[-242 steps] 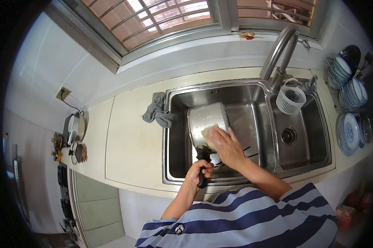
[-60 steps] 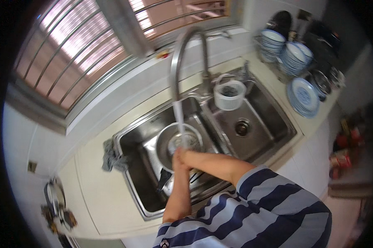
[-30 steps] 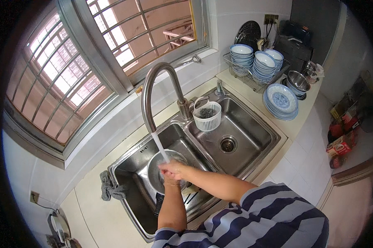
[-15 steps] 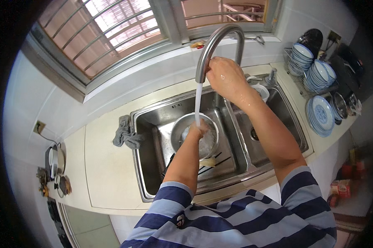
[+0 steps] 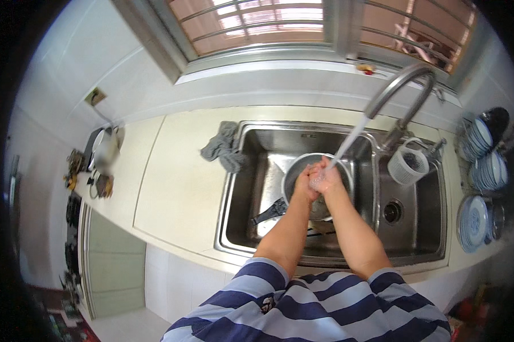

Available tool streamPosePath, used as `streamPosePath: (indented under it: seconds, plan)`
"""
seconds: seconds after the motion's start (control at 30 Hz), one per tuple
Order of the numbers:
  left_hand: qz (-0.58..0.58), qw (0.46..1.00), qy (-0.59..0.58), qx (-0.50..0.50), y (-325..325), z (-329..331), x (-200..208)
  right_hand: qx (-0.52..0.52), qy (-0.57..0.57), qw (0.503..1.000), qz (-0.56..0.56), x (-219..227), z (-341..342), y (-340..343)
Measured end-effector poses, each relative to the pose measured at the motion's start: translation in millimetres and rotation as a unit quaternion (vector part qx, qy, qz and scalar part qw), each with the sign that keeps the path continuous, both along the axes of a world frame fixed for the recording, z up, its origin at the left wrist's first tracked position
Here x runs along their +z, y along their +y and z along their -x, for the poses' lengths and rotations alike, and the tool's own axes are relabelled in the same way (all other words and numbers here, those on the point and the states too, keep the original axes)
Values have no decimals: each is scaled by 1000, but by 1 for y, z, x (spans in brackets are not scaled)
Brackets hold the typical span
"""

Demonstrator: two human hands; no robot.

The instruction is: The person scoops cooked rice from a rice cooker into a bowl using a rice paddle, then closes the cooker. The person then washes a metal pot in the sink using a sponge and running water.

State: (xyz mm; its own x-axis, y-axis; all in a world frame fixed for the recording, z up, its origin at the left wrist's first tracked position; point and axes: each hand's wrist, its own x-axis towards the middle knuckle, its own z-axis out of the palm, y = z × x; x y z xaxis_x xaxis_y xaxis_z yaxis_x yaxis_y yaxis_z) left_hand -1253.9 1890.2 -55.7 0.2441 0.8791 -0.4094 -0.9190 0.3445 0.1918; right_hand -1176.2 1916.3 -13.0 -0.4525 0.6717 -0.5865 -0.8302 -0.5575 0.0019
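My left hand (image 5: pixel 306 181) and my right hand (image 5: pixel 326 179) are held together beneath the stream of water (image 5: pixel 348 139) from a curved metal faucet (image 5: pixel 402 84). Both look cupped, with water splashing on the palms and no object visible in them. Below them a round metal pot (image 5: pixel 292 171) stands in the left bowl of the steel sink (image 5: pixel 234 196); the hands and forearms cover part of it. Beside the pot, left of my left wrist, lies a black handle-like piece (image 5: pixel 270 211), its other end partly hidden.
A grey cloth (image 5: pixel 223 147) hangs at the sink's left rim. In the right bowl sits a white perforated basket (image 5: pixel 404 169). Stacked blue-and-white plates (image 5: pixel 472 223) and bowls (image 5: pixel 488 171) stand on the right counter. Pots (image 5: pixel 104 151) are at the far left.
My right hand has come down from the faucet to join the left hand under the water. The faucet, sink and counter now appear farther right as the view has turned left.
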Motion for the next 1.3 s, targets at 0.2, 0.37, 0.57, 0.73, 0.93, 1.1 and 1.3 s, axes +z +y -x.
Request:
streamPosePath:
  seconds: [0.2, 0.37, 0.57, 0.73, 0.93, 1.1, 1.3]
  plan:
    - [72, 997, -25, -14, -4, 5, 21, 225, -393, 861, -229, -2, 19, 34]
    - [-62, 730, 678, -61, -43, 93, 17, 465, -595, 337, -563, -21, -6, 50]
    - [-116, 471, 795, -365, -115, 140, -4, 393, -401, 777, -285, -26, -34, 19]
    - [-193, 299, 878, -321, -107, 120, 40, 384, -415, 746, -352, 15, -20, -17]
    - [-352, 104, 897, -247, -48, 70, 145, 290, -651, 433, -552, 64, -18, -44]
    - [-390, -54, 855, -338, 10, -1, 214, 141, -701, 477, -511, 68, -31, -29]
    - [-436, -246, 806, -317, -10, -64, 228, 79, -719, 504, -471, 68, -49, -20]
